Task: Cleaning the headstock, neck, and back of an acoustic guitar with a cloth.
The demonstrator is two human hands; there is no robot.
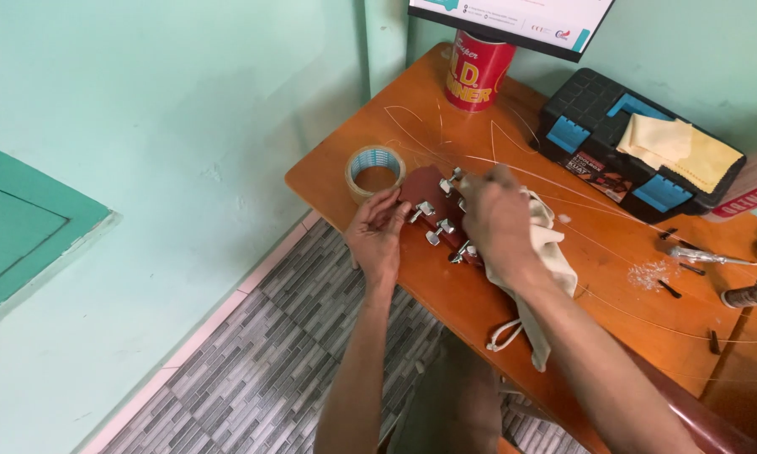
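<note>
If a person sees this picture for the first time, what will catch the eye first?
Most striking is the dark red guitar headstock with silver tuning pegs at the near edge of the orange table. The left hand holds its left side, and the right hand presses a pale cloth on it. Behind them lie a roll of clear tape, a red can and a black and blue toolbox.

Both forearms are bare (no sleeves, watch or rings showing)

Headstock (433,197) face hidden under right hand (498,220); guitar body cut off.
</note>
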